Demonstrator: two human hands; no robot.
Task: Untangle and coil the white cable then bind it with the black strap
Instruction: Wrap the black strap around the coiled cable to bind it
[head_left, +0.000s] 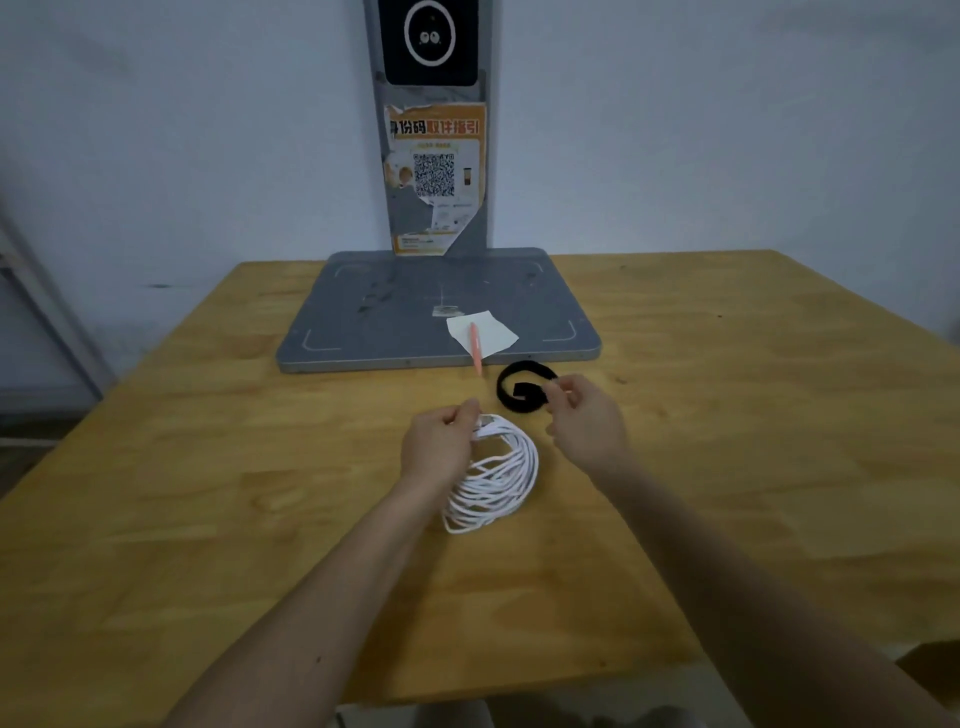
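Wide open counter (208, 493) left and right; ahead, the grey base plate (395, 317) with paper (491, 330) and pen (475, 353) blocks the far side.

A wooden table (208, 519) with a light, yellowish grain is seen. At its far edge, about the middle, a grey flat base plate (389, 312) is placed. Just in front of this plate, a black strap (511, 387) curled in a loop is found on the wood. Nearer to the middle of the table, a coiled white cable (501, 478) is laid, its lower part resting on the surface.
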